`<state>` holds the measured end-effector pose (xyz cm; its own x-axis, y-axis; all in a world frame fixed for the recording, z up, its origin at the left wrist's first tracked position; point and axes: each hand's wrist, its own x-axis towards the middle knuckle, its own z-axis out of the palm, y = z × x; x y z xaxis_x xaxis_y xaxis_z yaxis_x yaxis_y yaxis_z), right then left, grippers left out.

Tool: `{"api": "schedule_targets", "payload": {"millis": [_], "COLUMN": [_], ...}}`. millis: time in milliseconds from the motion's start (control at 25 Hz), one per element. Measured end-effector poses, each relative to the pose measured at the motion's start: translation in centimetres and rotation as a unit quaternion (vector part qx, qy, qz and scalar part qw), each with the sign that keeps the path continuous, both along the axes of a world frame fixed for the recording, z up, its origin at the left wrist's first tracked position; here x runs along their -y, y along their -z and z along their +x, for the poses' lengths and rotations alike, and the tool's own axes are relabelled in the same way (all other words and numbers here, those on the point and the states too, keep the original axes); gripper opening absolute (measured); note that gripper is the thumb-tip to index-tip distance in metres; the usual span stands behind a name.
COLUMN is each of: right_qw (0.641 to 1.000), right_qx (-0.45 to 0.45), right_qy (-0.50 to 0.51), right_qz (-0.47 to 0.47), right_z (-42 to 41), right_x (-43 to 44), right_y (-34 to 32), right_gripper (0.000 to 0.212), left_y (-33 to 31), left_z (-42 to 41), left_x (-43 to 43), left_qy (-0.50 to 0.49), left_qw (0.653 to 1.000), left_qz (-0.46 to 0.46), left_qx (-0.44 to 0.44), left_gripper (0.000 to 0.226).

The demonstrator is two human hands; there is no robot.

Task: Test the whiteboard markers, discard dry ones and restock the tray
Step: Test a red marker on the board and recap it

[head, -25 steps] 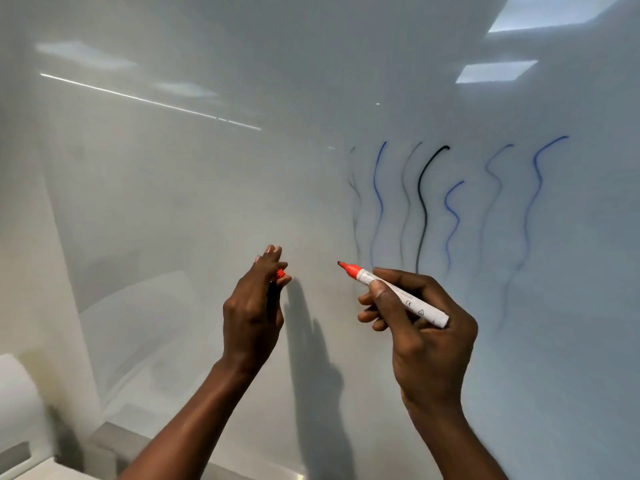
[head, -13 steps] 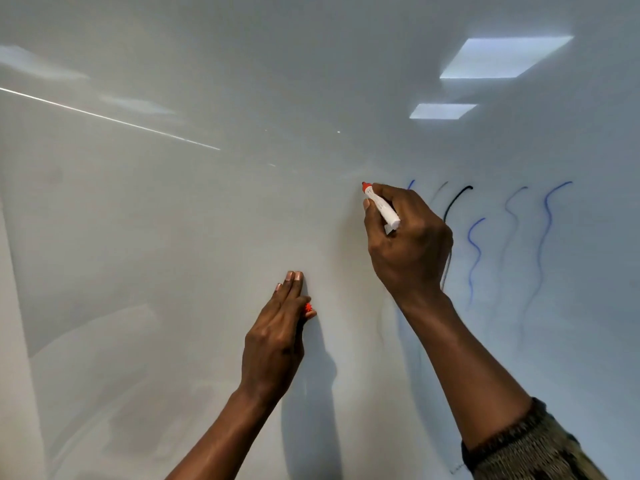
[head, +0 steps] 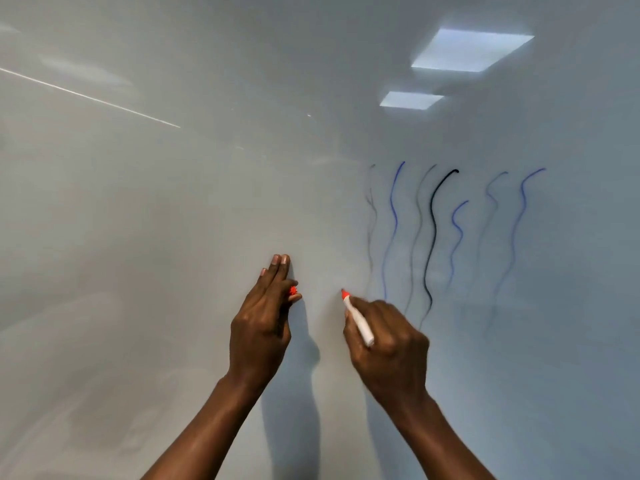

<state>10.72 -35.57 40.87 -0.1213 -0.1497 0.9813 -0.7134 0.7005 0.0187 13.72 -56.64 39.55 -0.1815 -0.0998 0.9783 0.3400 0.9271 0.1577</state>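
The right hand (head: 388, 344) grips a white marker (head: 358, 320), its red tip pointing up and left, close against the whiteboard (head: 173, 202); whether it touches is unclear. Just left of it, the left hand (head: 263, 327) stands edge-on to the board, fingers (head: 278, 268) straight, the thumb pinching a red cap (head: 293, 290). Right of the marker run wavy vertical strokes: a bold black line (head: 432, 230), blue lines (head: 393, 209) and faint grey ones. Two light panels (head: 471, 50) reflect near the upper right.

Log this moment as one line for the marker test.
right hand grips red marker, tip at whiteboard | left hand pinches red cap | no red stroke visible | blue, black strokes at right
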Motion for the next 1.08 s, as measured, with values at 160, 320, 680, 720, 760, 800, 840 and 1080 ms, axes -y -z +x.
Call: {"api": "schedule_targets", "payload": {"millis": [160, 320, 680, 720, 760, 800, 840, 1080], "right_qw": [0.996, 0.996, 0.994, 0.996, 0.997, 0.998, 0.998, 0.99], "right_qx": [0.088, 0.055, -0.016, -0.017, -0.017, -0.01, 0.004, 0.117], "right_qy": [-0.028, -0.061, -0.083, -0.074, -0.064, -0.058, -0.056, -0.069], "right_qz": [0.02, -0.037, -0.066, -0.044, -0.025, -0.017, -0.017, 0.047], "right_z": [1.3, 1.9, -0.9, -0.7, -0.5, -0.4, -0.2, 1.2], "right_x": [-0.5, 0.6, 2.9, 2.8, 2.6, 2.2, 1.6, -1.1], "right_y": [4.0, -3.3, -14.2, -13.2, -11.8, -10.0, -8.1, 4.2], "right_gripper": [0.015, 0.019, 0.025, 0.024, 0.024, 0.024, 0.024, 0.023], "left_y": [0.1, 0.1, 0.3, 0.2, 0.2, 0.3, 0.4, 1.2], "left_z": [0.1, 0.3, 0.8, 0.8, 0.9, 0.9, 1.0, 1.4], "left_x": [-0.3, -0.3, 0.2, 0.3, 0.3, 0.3, 0.3, -1.1], "left_qy": [0.009, 0.005, 0.002, 0.003, 0.005, 0.008, 0.012, 0.016], "left_qw": [1.0, 1.0, 0.999, 0.999, 0.999, 0.999, 0.999, 0.996], "left_qz": [0.013, 0.019, 0.012, 0.011, 0.012, 0.014, 0.018, 0.062], "left_qx": [0.015, 0.018, 0.033, 0.034, 0.033, 0.033, 0.033, 0.058], "left_gripper": [0.05, 0.046, 0.053, 0.051, 0.051, 0.051, 0.05, 0.045]}}
